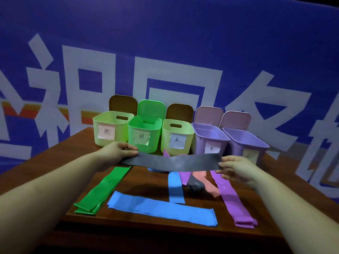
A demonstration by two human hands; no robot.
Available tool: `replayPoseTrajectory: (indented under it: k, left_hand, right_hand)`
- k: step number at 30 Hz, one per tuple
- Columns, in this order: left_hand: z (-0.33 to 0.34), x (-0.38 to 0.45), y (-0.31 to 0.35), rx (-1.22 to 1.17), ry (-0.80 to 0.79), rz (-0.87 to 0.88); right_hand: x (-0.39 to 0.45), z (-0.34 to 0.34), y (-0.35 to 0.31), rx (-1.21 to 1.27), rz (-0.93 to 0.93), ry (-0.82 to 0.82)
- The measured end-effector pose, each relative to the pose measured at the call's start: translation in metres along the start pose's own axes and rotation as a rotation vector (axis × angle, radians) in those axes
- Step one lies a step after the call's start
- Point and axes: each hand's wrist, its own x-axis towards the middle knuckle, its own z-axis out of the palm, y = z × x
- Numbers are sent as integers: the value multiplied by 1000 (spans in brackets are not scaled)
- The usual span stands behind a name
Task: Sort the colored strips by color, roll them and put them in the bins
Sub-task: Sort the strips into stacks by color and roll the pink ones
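A grey strip (172,163) is stretched flat in the air above the table. My left hand (119,152) pinches its left end and my right hand (233,169) pinches its right end. Below it on the wooden table (60,156) lie green strips (102,189) at the left, blue strips (161,208) in front, one more blue strip (175,187), purple strips (233,198) at the right, a salmon strip (207,182) and another grey strip (195,184). Several labelled bins stand behind: pale yellow-green (110,131), green (144,134), pale yellow-green (177,137), purple (209,140), purple (245,145).
Each bin's lid stands open behind it. A blue banner with large white characters (165,52) hangs behind the table. The table's front edge runs just below the blue strips.
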Motion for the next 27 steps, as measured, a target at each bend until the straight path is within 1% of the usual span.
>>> replayPoseTrajectory:
  k: [2,6,10,14,18,22,27]
  left_hand:
    - [11,3,0,-108,-72,-57]
    - [47,16,9,-219,-186,-101]
    - [85,32,16,-216,-291,-121]
    - [134,52,17,-147,-286,-101]
    - [188,74,25,-114,-274,-21]
    - [236,99,35,-111,-308,25]
    - [286,131,41,-115,-246,98]
  right_hand:
    - [1,-8,5,-21,19,25]
    - [2,-39,21,-12,67,169]
    - [-5,-78,43,-30,128,272]
    - [-15,-118,64,-57,182,331]
    - [-28,-151,85,-112,200,368]
    - [-42,-180,107,-244,181,356]
    - [-46,-201,124,-359,104,339]
